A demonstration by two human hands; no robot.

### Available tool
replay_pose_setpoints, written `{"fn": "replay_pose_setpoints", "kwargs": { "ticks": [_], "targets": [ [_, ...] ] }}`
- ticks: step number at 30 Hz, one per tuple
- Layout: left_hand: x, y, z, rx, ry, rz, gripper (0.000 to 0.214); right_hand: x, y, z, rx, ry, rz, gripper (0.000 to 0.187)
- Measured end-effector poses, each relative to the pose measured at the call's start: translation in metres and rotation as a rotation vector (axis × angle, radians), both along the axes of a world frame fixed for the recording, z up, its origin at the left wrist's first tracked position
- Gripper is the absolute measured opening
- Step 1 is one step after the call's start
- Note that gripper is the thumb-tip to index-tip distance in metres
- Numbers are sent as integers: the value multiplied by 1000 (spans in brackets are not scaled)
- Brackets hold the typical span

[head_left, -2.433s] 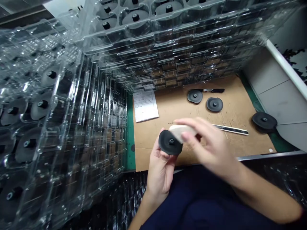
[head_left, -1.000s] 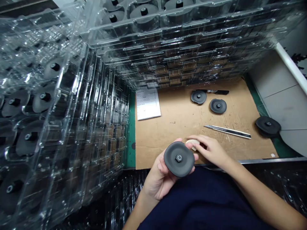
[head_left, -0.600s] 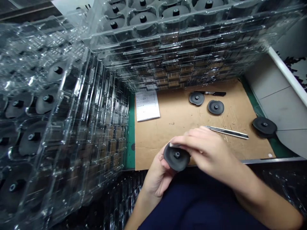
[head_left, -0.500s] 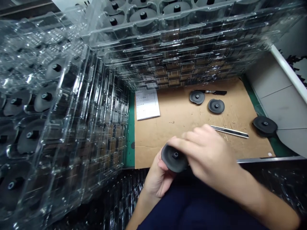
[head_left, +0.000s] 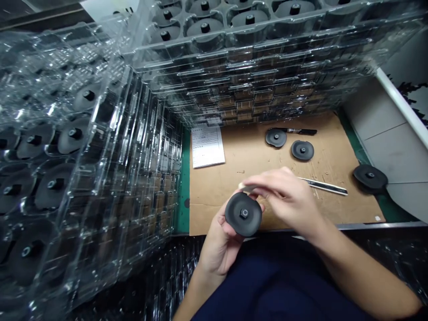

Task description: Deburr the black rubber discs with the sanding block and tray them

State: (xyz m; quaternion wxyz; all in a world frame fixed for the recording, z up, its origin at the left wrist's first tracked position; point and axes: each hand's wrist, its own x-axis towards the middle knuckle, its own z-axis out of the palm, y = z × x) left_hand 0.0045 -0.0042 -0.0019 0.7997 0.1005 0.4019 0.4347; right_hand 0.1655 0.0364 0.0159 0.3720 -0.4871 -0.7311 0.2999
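Note:
My left hand (head_left: 219, 245) grips a round black disc (head_left: 243, 214) with a small hub in its middle, held face up over the near edge of the cardboard sheet (head_left: 254, 165). Above the disc's far rim, my right hand (head_left: 286, 200) pinches a small whitish block (head_left: 245, 187), fingers curled round it. The block touches or hovers just over the disc's upper edge; I cannot tell which.
Tall stacks of clear plastic trays (head_left: 83, 156) filled with black discs wall in the left and back (head_left: 254, 58). On the cardboard lie two black discs (head_left: 276, 137) (head_left: 302, 150), a black pen (head_left: 299, 131), a knife blade (head_left: 326, 186) and a paper slip (head_left: 207, 146). Another disc (head_left: 370, 176) sits at the right.
My right hand has lifted from covering the disc to its far rim, still pinching the whitish block. The disc's face shows fully again. My left hand stays roughly in place.

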Motion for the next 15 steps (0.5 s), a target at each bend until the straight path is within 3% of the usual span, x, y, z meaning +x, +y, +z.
{"fn": "replay_pose_setpoints", "kwargs": {
  "ticks": [2, 5, 8, 10, 13, 15],
  "targets": [
    [-4, -1, 1, 9, -55, -7, 72, 12, -6, -26, -140, -31, -82, 23],
    [-7, -2, 2, 32, -92, -5, 70, 23, -24, -65, -239, -74, -51, 23],
    [-7, -1, 4, 44, -116, -27, 66, 28, -32, -77, -285, -80, -44, 22],
    [-4, 0, 6, 45, -123, -35, 65, 28, -29, -62, -290, -57, -112, 22],
    [0, 1, 10, 28, -108, -51, 65, 23, -18, -18, -142, 30, -191, 25],
    [4, 1, 11, 12, -91, -65, 56, 16, -12, 10, 75, 63, -42, 27]
  ]
}}
